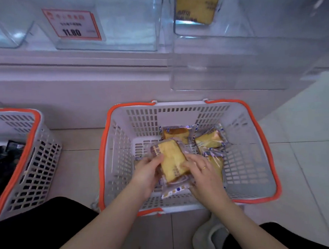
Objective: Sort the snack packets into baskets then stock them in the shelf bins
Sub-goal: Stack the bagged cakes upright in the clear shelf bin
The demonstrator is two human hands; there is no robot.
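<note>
While both bare forearms reach down from the lower edge of the frame into the white slotted plastic basket with orange rim and handles (111, 146) at centre, the left hand (147, 171) curls its fingers around the left long edge of a clear-wrapped yellow sponge cake packet (171, 160), thumb on top. The right hand (203, 172), a thin ring on one finger, lies palm down with fingers spread over the packet's right edge; it grips that packet from the opposite side. The packet is held just above the basket floor, its long axis running from upper left to lower right of the frame, broad yellow face up, printed side seam toward the upper left. More cake packets lie loose in the basket: one at the back (176, 133), one right of centre (210, 139), another partly hidden under the right hand. A second basket of the same kind (36, 151) stands at the left edge, holding dark packets (0, 159); their print is not legible. Both baskets rest on pale floor tiles (305, 144) against a white shelf base. Above are clear plastic shelf bins; the upper-right bin (231, 33) holds a cake packet (196, 5), and the upper-centre bin (134, 30) bears a red-bordered price tag (71, 24) reading 11.80. Black trouser knees (32, 238) and a white shoe (207, 239) fill the bottom.
</note>
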